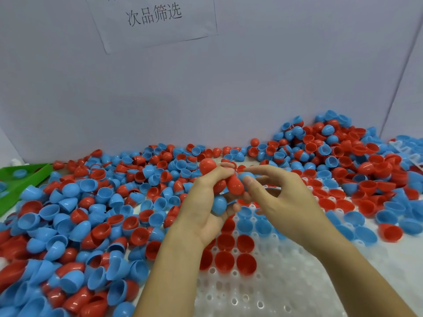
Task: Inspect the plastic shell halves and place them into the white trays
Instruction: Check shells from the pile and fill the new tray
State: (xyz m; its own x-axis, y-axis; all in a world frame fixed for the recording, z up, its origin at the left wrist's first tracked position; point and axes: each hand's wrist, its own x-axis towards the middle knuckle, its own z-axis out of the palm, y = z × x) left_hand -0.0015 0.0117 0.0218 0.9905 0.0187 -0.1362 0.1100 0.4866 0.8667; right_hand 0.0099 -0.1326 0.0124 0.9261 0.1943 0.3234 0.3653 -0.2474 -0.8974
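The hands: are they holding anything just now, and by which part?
The left hand grips a bunch of shell halves, red and blue, by their rounded outsides. The right hand pinches the red shell half by its domed side.

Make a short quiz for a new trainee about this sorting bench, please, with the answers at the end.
1. True or false: the left hand holds several shell halves at once.
2. Which colours of shells already sit in the white tray? A) red only B) red and blue C) blue only
3. Where does the green tray lie, seen from the person?

Key:
1. True; red and blue ones.
2. B.
3. At the far left, beside the loose pile.
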